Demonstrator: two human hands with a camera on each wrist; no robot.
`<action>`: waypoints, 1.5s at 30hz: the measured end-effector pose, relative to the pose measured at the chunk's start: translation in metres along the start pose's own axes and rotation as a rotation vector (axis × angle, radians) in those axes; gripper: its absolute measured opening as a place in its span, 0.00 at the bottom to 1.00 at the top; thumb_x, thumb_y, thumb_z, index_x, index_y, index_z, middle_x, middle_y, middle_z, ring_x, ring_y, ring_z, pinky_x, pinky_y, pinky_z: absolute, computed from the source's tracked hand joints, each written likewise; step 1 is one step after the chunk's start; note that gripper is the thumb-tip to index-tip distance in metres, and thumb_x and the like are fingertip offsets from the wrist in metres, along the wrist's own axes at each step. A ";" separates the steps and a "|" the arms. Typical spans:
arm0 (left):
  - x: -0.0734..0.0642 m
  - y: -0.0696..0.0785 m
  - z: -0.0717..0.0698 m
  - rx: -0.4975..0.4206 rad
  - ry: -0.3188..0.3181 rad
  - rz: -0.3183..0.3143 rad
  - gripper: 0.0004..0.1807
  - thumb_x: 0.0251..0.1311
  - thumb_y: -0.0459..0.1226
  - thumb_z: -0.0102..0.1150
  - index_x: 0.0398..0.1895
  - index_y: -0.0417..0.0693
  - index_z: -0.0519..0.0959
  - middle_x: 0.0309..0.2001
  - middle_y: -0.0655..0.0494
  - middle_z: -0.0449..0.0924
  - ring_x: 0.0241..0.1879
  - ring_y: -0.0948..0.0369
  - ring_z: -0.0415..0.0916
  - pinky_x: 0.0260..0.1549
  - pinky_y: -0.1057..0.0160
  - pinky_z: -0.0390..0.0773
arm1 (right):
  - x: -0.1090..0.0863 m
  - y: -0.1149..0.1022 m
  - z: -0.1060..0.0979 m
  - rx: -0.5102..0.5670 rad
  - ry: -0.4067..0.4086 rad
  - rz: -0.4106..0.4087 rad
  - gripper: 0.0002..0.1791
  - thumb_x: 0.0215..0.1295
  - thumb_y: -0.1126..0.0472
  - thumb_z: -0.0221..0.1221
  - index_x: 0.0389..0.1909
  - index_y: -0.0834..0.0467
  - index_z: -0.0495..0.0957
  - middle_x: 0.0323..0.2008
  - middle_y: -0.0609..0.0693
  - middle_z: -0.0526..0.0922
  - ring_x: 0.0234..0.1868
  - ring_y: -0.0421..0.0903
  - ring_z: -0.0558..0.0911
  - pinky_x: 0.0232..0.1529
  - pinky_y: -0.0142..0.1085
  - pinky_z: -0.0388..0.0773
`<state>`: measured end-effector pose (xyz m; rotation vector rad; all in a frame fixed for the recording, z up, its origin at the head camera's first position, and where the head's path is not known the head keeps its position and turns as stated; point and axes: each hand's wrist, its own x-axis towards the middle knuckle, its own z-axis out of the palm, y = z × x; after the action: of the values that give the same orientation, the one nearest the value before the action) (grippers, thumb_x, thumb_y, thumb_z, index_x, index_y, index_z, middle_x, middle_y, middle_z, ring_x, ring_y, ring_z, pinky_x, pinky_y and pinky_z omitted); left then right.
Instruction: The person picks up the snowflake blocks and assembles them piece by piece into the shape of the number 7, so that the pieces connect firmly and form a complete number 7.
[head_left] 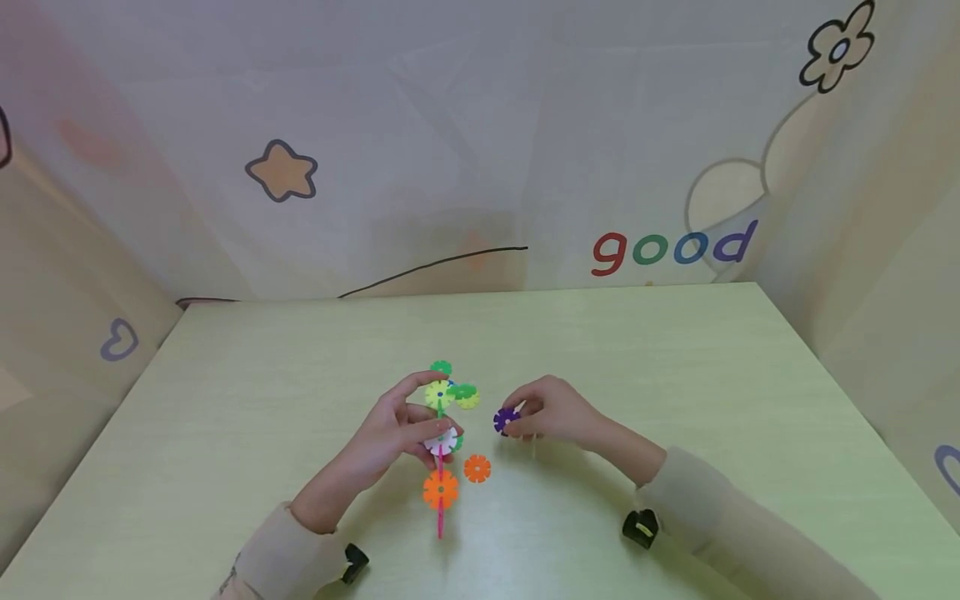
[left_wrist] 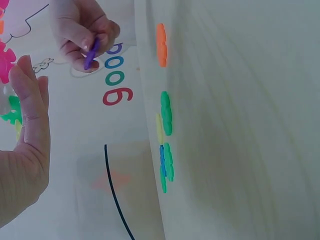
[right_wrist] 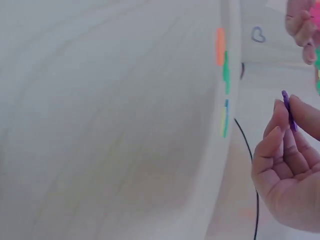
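Note:
My left hand [head_left: 367, 446] holds a chain of notched plastic interlocking discs. A yellow disc [head_left: 437, 395] is near its top, a white disc [head_left: 444, 442] by the thumb, an orange disc [head_left: 440, 490] lower down and a pink disc [head_left: 440, 523], seen edge-on, at the bottom. Right of the chain, my right hand [head_left: 562, 410] pinches a purple disc [head_left: 502, 422] between thumb and fingers. The right wrist view shows that purple disc [right_wrist: 285, 98] edge-on, apart from the chain. Fingers partly cover the chain's middle.
A loose orange disc [head_left: 477, 468] lies on the pale table [head_left: 637, 350] between the hands. Beyond the chain lie several green, yellow and blue discs, among them a green disc [left_wrist: 166, 113]. A printed cloth backdrop [head_left: 465, 167] rises behind the table.

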<state>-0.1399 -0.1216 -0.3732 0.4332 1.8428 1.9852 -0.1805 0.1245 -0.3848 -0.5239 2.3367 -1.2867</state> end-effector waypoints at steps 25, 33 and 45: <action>0.003 -0.001 0.005 -0.002 -0.025 0.000 0.31 0.58 0.28 0.54 0.64 0.45 0.56 0.38 0.31 0.78 0.24 0.53 0.80 0.22 0.58 0.80 | -0.007 -0.025 -0.008 0.249 0.130 -0.063 0.14 0.59 0.68 0.58 0.45 0.70 0.77 0.30 0.57 0.83 0.30 0.59 0.80 0.35 0.40 0.80; 0.004 -0.004 0.006 0.001 -0.034 0.013 0.31 0.58 0.28 0.55 0.64 0.44 0.56 0.37 0.31 0.78 0.24 0.54 0.80 0.22 0.58 0.80 | -0.007 -0.025 -0.006 0.287 0.134 -0.068 0.14 0.59 0.68 0.58 0.44 0.71 0.76 0.31 0.60 0.83 0.25 0.48 0.81 0.35 0.41 0.80; 0.007 -0.005 0.012 0.018 -0.051 0.045 0.31 0.58 0.27 0.54 0.64 0.45 0.56 0.36 0.36 0.80 0.28 0.52 0.80 0.25 0.55 0.81 | -0.007 -0.027 -0.004 0.299 0.095 -0.071 0.14 0.60 0.68 0.57 0.45 0.71 0.76 0.32 0.61 0.83 0.25 0.46 0.81 0.33 0.38 0.80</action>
<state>-0.1397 -0.1080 -0.3776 0.5300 1.8367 1.9698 -0.1733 0.1172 -0.3583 -0.4590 2.1600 -1.6908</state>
